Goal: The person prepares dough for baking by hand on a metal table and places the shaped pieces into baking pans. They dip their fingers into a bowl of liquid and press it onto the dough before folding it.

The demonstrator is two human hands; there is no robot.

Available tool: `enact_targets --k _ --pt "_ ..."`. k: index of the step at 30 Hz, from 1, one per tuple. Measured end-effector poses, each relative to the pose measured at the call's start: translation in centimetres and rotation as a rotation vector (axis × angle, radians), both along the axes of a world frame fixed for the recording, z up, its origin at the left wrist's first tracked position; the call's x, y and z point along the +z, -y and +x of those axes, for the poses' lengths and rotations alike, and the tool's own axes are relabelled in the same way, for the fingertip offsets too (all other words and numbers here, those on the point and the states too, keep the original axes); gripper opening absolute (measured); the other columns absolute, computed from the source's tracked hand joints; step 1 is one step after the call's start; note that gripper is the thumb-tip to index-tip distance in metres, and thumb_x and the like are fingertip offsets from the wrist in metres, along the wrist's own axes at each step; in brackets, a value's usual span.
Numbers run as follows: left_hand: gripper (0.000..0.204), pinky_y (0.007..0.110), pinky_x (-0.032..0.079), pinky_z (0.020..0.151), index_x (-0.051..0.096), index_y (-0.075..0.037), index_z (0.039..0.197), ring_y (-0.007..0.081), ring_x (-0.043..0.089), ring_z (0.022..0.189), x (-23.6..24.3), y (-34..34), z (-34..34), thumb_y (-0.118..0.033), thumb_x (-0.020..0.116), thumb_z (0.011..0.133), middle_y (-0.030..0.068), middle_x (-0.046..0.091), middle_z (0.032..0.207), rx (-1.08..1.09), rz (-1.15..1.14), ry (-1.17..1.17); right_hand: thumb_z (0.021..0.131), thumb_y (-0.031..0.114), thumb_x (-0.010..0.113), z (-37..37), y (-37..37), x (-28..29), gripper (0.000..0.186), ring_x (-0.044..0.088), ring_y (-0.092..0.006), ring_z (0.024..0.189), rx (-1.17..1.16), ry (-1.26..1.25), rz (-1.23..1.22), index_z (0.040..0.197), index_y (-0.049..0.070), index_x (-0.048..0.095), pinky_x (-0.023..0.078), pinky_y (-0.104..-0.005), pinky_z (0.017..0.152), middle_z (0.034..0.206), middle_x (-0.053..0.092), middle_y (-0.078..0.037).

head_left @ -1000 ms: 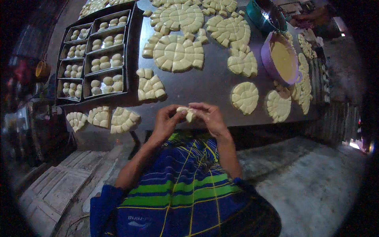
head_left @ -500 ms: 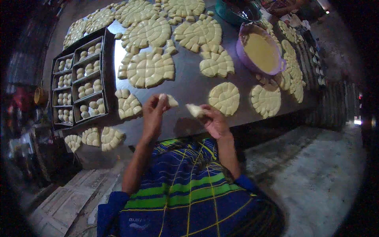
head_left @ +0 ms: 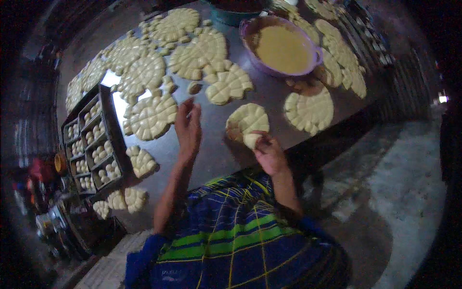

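My left hand is over the metal table with its fingers stretched out and nothing in them. Just beyond its fingertips lies a small dough piece. My right hand pinches a pale dough piece at the near edge of a round, scored slab of dough. A second scored round lies to the right. Past my left hand sits a cluster of cut dough, with a larger scored slab to its left.
A purple basin of yellowish liquid stands at the back right, beside a dark green tub. At left is a divided black tray of dough balls. Smaller dough pieces lie near the front left edge; more slabs cover the far table.
My left hand has let go of its dough piece and reaches farther out. My right hand, still holding dough, has moved to the round slab. The view has turned rightward.
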State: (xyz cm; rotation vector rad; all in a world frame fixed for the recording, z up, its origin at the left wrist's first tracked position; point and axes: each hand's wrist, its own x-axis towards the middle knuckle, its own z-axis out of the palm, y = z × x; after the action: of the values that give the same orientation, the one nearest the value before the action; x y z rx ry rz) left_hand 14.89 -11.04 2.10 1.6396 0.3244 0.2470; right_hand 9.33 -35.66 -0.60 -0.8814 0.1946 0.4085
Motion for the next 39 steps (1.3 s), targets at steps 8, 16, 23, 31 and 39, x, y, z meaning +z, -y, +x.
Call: enact_targets --k 8,16,23,31,39 --pt "0.034 0.039 0.049 0.083 0.064 -0.004 0.112 0.0316 0.064 0.094 6.1 9.6 -2.5 -0.020 0.070 0.084 0.0152 0.067 0.108 -0.231 0.600 0.422 0.091 0.020 0.068 2.4 -3.4 1.4 0.017 0.064 -0.0170 0.091 0.164 0.181 0.202 0.091 0.004 0.064 0.055 -0.0328 0.075 0.106 0.064 -0.011" --pt "0.034 0.040 0.052 0.084 0.065 -0.002 0.106 0.0337 0.067 0.095 7.2 11.1 -1.2 -0.032 0.056 0.094 0.0165 0.070 0.098 -0.183 0.409 0.496 0.090 0.030 0.070 6.9 -1.7 5.5 0.030 0.066 -0.0153 0.086 0.234 0.350 -0.042 0.100 0.002 0.065 0.053 -0.0308 0.077 0.093 0.069 -0.008" --pt "0.022 0.040 0.054 0.081 0.068 -0.004 0.097 0.0274 0.069 0.092 6.6 11.5 0.3 -0.014 0.074 0.079 0.0122 0.070 0.094 -0.319 0.886 0.612 0.093 0.055 0.055 8.5 -1.2 5.2 0.054 0.065 -0.0216 0.089 0.229 0.651 0.032 0.097 0.003 0.067 0.050 -0.0370 0.085 0.090 0.070 -0.007" --pt "0.033 0.039 0.051 0.083 0.065 -0.003 0.109 0.0311 0.065 0.094 5.7 13.2 1.5 -0.023 0.067 0.083 0.0144 0.067 0.105 -0.490 0.347 0.310 0.089 0.048 0.064 6.4 0.7 1.2 0.043 0.060 -0.0204 0.099 0.386 0.205 0.639 0.100 0.007 0.066 0.050 -0.0358 0.084 0.103 0.064 -0.006" --pt "0.027 0.033 0.042 0.098 0.062 0.000 0.115 0.0203 0.058 0.110 3.9 11.3 0.4 -0.020 0.052 0.099 0.0093 0.065 0.114 -0.412 -0.166 -0.178 0.083 0.013 0.075 18.9 12.4 5.5 0.042 0.065 -0.0164 0.096 0.188 0.348 -0.270 0.122 0.006 0.061 0.054 -0.0326 0.085 0.105 0.069 -0.005"
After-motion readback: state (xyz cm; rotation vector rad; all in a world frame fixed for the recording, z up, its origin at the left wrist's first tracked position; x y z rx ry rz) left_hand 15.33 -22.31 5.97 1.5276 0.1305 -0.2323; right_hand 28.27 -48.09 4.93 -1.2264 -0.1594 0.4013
